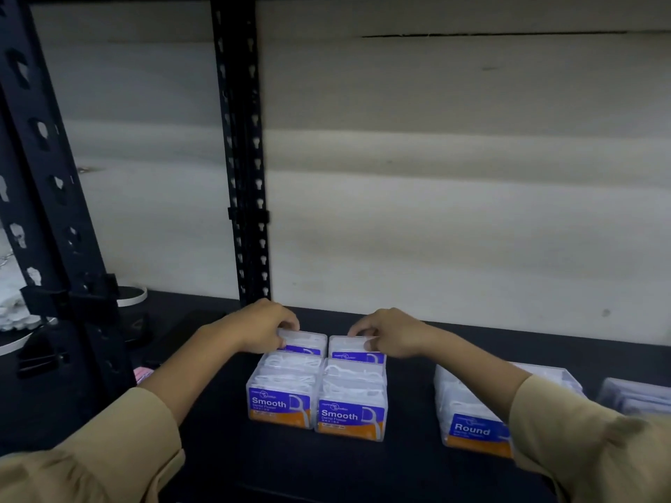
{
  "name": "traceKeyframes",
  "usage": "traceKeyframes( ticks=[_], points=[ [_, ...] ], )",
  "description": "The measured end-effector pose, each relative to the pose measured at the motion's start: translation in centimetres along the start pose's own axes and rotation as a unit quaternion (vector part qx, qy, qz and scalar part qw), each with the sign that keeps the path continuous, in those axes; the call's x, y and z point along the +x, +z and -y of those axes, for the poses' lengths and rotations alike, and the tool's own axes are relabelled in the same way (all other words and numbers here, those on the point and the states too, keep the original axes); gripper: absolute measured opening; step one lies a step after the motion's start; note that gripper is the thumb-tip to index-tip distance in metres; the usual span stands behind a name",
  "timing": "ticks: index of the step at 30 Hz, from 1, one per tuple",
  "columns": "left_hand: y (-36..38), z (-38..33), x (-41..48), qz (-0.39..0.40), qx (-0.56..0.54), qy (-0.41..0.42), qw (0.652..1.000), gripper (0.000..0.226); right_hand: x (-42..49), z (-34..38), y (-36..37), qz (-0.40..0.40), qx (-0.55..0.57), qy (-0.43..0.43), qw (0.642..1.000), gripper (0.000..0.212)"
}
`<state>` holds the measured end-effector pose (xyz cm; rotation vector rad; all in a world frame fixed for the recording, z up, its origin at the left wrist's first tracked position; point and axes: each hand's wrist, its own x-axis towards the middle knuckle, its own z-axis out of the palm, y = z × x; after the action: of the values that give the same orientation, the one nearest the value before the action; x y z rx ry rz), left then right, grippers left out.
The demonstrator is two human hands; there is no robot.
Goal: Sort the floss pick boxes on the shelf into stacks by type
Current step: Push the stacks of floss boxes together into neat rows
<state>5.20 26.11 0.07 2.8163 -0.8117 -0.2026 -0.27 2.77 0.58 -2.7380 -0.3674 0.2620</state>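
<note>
Two clear floss pick boxes labelled "Smooth" stand side by side at the front of the dark shelf [225, 466]: the left Smooth box [279, 401] and the right Smooth box [350, 412]. Behind them sit two more clear boxes. My left hand [259, 328] grips the rear left box [303, 343]. My right hand [390, 334] pinches the rear right box [354, 348]. A "Round" box [472, 426] stands to the right, partly hidden by my right sleeve.
Black slotted shelf posts rise at the left [47, 197] and at the centre back [243, 157]. More clear boxes [635, 397] sit at the far right. A round white-rimmed container [132, 294] stands behind the left post. A pale wall backs the shelf.
</note>
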Motion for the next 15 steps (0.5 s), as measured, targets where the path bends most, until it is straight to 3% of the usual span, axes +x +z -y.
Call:
traceKeyframes(
  ticks=[12,13,15],
  points=[
    [-0.4,-0.4,-1.0,0.013,-0.031,0.021,0.999,0.024,-1.7,0.4,0.5,0.02,-0.014,-0.024,0.999,0.032],
    [-0.5,-0.5,-1.2,0.013,-0.033,0.02,0.999,0.038,-1.9,0.6,0.6,0.02,-0.017,-0.029,0.999,0.035],
    [-0.6,-0.7,-2.1,0.043,-0.03,0.001,0.999,0.093,-2.7,1.0,1.3,0.003,-0.05,-0.027,0.998,0.054]
  ],
)
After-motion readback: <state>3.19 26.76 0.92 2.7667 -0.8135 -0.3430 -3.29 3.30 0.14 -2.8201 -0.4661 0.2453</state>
